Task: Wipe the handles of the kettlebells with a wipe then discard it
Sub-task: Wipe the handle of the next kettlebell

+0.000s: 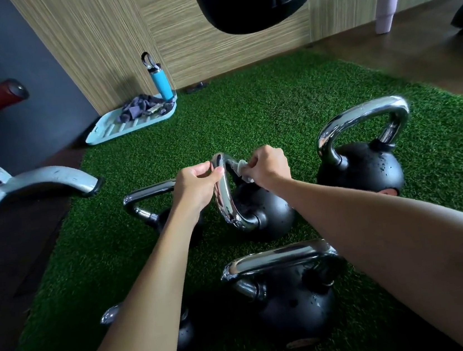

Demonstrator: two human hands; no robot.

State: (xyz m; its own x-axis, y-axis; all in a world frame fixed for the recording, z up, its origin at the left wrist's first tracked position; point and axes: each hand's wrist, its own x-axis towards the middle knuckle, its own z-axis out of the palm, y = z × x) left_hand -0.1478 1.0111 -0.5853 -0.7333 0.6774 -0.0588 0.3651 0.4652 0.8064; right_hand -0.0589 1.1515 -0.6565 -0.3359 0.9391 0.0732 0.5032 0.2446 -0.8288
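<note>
Head view: centre kettlebell (267,211) on green turf floor (274,106), ball at 6 o'clock of both hands. It looks tipped, with its chrome handle (222,194) rising toward 11 o'clock.

Handle seen nearly edge-on. One leg runs long from the crest down to 6 o'clock, where it joins the ball. The other leg drops away at 3 o'clock of the crest.

Left grip (196,185) at 9 o'clock of the crest, thumb and fingers pinched on the bar, apparently steadying it.

Right grip (270,167) at 3 o'clock of the crest, fingers curled and clamped on a crumpled white wipe (243,171). Wipe is pressed against the leg on that side, just beside the crest. The two hands are near each other, with the bar between them.

Judgement: right grip is the working one and nearer the wipe's leg. The long leg toward 6 o'clock lies on the left grip's side, so reaching it likely means carrying the wipe over the crest and down along the bar's axis. Left grip sits in that path and may need shifting.

Four other kettlebells stand around, at 3, 6, 7 and 9 o'clock. Whether they have been wiped cannot be told.
</note>
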